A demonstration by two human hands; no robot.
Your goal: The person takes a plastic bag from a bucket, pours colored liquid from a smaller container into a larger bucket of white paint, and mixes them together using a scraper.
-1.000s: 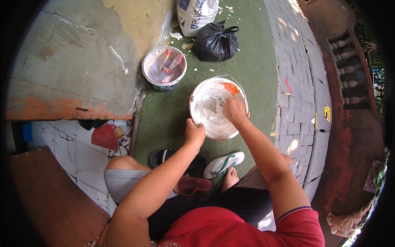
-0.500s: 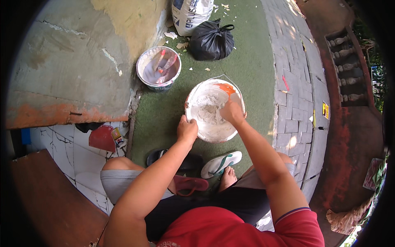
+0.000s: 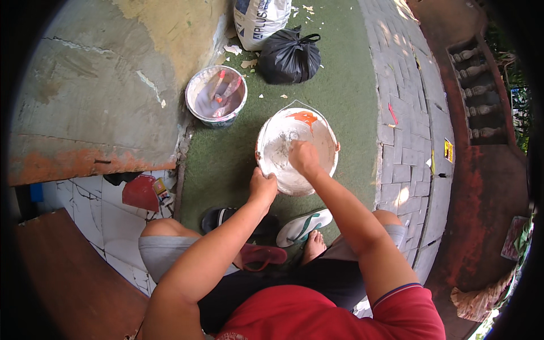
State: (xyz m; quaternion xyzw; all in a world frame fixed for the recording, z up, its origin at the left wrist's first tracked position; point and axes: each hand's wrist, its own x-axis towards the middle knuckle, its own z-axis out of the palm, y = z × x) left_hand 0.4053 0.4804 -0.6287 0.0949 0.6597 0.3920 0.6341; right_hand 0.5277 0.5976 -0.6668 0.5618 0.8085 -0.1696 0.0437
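Observation:
A white bucket (image 3: pixel 324 154) with a thin wire handle stands in front of me, its inner wall smeared white with an orange patch at the far side. Whitish paste (image 3: pixel 282 146) lies at its bottom. My left hand (image 3: pixel 263 186) grips the near left rim, thumb on top. Over the paste, inside the bucket, my right hand (image 3: pixel 305 157) is closed in a fist; whatever it holds is hidden beneath it. Beyond, to the left, a second bucket (image 3: pixel 189 101) contains murky greyish liquid and tools with red-and-pale handles (image 3: pixel 231 86).
A tied black plastic bag (image 3: pixel 290 56) and a white printed sack (image 3: pixel 262 25) stand at the back. Flip-flops (image 3: pixel 303 228) lie by my feet. At left rises a bare, patchy wall (image 3: pixel 96 90); grey paving (image 3: pixel 402 141) runs along the right of the green floor (image 3: pixel 226 164).
My right hand has moved left across the inside of the bucket, toward its middle. My left hand keeps its grip on the rim, shifted slightly nearer to me.

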